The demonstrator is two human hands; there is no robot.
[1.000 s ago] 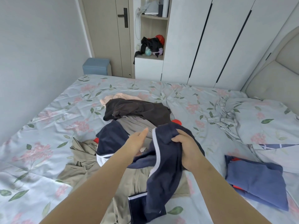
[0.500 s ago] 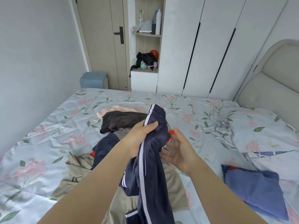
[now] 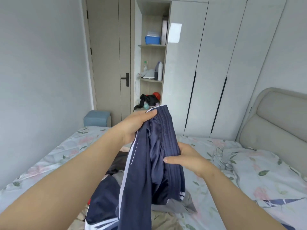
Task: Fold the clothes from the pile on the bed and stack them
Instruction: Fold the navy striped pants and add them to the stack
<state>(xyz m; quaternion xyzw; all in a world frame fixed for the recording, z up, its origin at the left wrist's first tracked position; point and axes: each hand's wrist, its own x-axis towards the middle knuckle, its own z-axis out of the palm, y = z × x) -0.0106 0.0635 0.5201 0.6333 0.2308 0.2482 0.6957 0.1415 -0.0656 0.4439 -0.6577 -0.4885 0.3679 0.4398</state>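
Left hand point(image 3: 137, 125) grips the navy trousers point(image 3: 149, 163) at the waistband top; right hand point(image 3: 187, 158) pinches it lower. Pair not yet folded. I see the pile point(image 3: 172, 209) beneath on the bed point(image 3: 249, 171), no stack in view.

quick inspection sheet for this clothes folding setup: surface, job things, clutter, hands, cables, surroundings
surface: bed with a rumpled floral sheet; pillow at right.
job's things: navy garment with white stripes, held above the bed by its waistband; unfolded pile beneath it, with dark, grey and khaki pieces.
clutter: heap of dark clothes on the lowest shelf; blue box and bottles on the shelves above.
grippers: left hand grips the waistband at the top; right hand holds it lower, thumb across the front.
cables: white cord hangs beside the shelves.
surroundings: door, white wardrobe, blue stool, padded headboard.
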